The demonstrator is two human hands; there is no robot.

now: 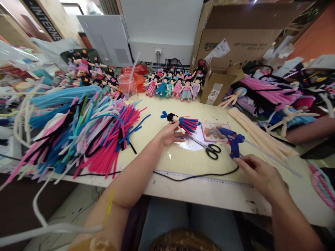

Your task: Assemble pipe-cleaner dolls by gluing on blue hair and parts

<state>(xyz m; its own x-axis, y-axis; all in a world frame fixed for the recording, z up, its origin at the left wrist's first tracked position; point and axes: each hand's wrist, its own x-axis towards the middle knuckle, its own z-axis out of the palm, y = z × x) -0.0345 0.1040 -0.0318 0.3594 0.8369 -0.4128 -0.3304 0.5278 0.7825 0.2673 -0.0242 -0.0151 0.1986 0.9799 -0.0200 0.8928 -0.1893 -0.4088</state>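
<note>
My left hand [169,134] holds a small doll [183,122] with black hair, a blue bow and a blue and pink striped skirt, lying sideways above the table. The fingers of my right hand [258,170] are closed at the bottom of a blue glue gun's handle [235,149]; a long pale glue stick runs out behind the gun. Between the hands lie black-handled scissors [212,151], their blades toward the doll. Behind them is a pink-edged card or packet [215,132], partly under the gun's nozzle.
Fuzzy coloured stems [104,139] are heaped at the left. Finished dolls [178,87] stand at the back beside a small carton [218,85]. Beige stems [259,130] lie at the right. A black cord [193,177] crosses the front edge over a ruler. Another person's arm [311,132] reaches in at right.
</note>
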